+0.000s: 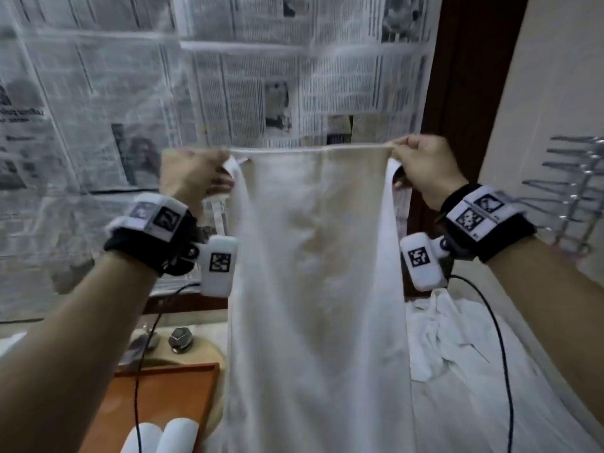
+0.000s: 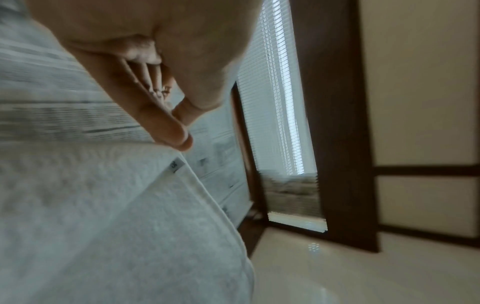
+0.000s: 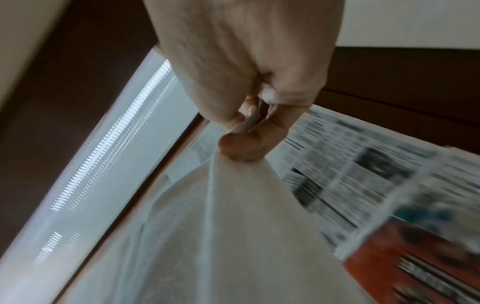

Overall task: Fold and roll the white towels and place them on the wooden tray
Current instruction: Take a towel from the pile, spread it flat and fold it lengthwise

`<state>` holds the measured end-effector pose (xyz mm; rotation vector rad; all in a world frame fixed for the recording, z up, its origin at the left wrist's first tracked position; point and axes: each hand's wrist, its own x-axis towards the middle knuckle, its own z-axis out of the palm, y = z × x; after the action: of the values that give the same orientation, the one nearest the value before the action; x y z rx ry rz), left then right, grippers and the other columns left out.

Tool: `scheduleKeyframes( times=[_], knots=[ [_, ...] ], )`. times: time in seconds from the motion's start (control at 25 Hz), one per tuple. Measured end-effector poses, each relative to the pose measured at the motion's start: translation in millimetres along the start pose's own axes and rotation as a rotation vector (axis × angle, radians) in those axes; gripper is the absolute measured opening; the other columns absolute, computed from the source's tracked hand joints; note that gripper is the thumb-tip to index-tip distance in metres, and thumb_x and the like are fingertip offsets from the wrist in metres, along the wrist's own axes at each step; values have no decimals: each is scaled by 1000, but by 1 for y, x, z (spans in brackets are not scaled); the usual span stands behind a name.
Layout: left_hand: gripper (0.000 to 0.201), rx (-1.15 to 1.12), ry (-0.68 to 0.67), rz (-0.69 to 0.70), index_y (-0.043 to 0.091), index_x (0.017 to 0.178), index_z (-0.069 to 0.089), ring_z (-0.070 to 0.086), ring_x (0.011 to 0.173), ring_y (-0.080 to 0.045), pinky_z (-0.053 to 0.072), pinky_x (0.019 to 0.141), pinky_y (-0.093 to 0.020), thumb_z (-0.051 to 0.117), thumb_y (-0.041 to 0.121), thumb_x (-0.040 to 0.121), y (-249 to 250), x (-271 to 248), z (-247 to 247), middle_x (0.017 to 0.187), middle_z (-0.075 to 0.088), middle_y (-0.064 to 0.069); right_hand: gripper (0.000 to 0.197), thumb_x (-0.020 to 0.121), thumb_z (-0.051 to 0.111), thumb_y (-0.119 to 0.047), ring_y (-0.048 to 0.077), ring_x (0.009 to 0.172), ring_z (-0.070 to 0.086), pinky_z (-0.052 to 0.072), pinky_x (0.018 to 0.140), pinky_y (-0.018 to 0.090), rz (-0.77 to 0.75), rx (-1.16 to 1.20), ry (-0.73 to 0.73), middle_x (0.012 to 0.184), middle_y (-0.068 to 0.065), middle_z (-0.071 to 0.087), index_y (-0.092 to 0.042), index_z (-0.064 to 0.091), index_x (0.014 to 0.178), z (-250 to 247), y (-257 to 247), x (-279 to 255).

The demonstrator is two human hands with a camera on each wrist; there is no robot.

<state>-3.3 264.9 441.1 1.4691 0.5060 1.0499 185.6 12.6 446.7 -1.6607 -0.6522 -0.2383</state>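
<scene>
A white towel hangs stretched out in front of me, held up by its top corners. My left hand pinches the top left corner and my right hand pinches the top right corner. In the left wrist view the towel drops away below the fingers. The right wrist view has the thumb and fingers clamped on the towel edge. A wooden tray lies at the lower left, with two rolled white towels at its near end.
A heap of unfolded white towels lies at the right on the counter. Newspaper sheets cover the wall behind. A tap knob stands behind the tray, and a chrome rack juts from the right wall.
</scene>
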Motion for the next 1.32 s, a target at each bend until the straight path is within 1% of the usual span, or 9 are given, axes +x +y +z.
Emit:
scheduleKeyframes(
  times=[0.24, 0.36, 0.44, 0.56, 0.68, 0.8, 1.12, 1.24, 1.32],
  knots=[
    [23, 193, 82, -301, -6, 83, 63, 65, 43, -22, 54, 42, -30, 60, 16, 90, -226, -5, 23, 46, 61, -11, 21, 92, 53, -10, 21, 57, 67, 57, 53, 33, 201, -309, -201, 74, 11, 69, -14, 71, 82, 60, 189, -28],
    [20, 350, 131, -306, 10, 73, 64, 69, 52, -26, 60, 56, -42, 59, 22, 88, -302, -19, 25, 58, 67, -14, 27, 96, 49, -8, 24, 54, 67, 59, 54, 37, 355, -296, -280, 76, 20, 68, -16, 65, 76, 82, 258, -52],
    [23, 449, 132, -265, 17, 70, 60, 71, 64, -28, 60, 67, -45, 55, 24, 91, -334, -28, 23, 64, 69, -11, 16, 96, 50, -7, 31, 66, 70, 60, 67, 48, 438, -238, -261, 83, 21, 67, -12, 65, 97, 96, 292, -67],
    [25, 772, 49, -284, 11, 111, 63, 63, 107, -34, 50, 93, -45, 55, 28, 95, -395, -71, 16, 114, 67, -17, 65, 93, 55, -13, 39, 122, 49, 41, 103, 47, 479, -542, -435, 137, 23, 45, -3, 23, 149, 119, 346, -124],
    [45, 920, -312, -428, 5, 140, 45, 44, 131, -35, 34, 106, -36, 53, 16, 97, -451, -159, 12, 145, 45, -16, 68, 99, 47, -24, 32, 145, 16, 21, 116, 38, 532, -747, -780, 160, 15, 7, -5, 9, 153, 127, 375, -237],
    [51, 1168, -656, -368, 6, 146, 30, 17, 145, -31, 22, 112, -40, 45, 18, 98, -485, -219, 8, 159, 16, -11, 66, 103, 39, -25, 24, 149, -8, 2, 121, 40, 576, -752, -974, 161, 10, -13, -5, 2, 154, 124, 398, -294],
    [56, 1075, -701, -434, 7, 154, 11, -2, 149, -27, 5, 119, -42, 32, 21, 104, -466, -213, 25, 162, -3, -10, 62, 104, 31, -27, 21, 148, -17, -7, 118, 50, 361, -751, -1117, 161, 0, -19, -13, -2, 155, 131, 389, -301],
    [60, 1053, -895, -271, 20, 155, -2, -14, 149, -19, -10, 117, -37, 16, 43, 103, -452, -277, 3, 157, -19, 5, 64, 103, 21, -42, 17, 145, -24, -12, 117, 51, 240, -810, -1222, 154, -6, -32, -20, -11, 154, 108, 378, -348],
    [66, 1217, -848, -233, 27, 154, -6, -18, 147, -15, -13, 117, -38, 3, 53, 95, -462, -280, -39, 157, -22, 9, 65, 101, 18, -48, 17, 144, -28, -15, 115, 53, 343, -928, -1162, 153, -6, -36, -25, -15, 152, 76, 396, -347]
  ],
)
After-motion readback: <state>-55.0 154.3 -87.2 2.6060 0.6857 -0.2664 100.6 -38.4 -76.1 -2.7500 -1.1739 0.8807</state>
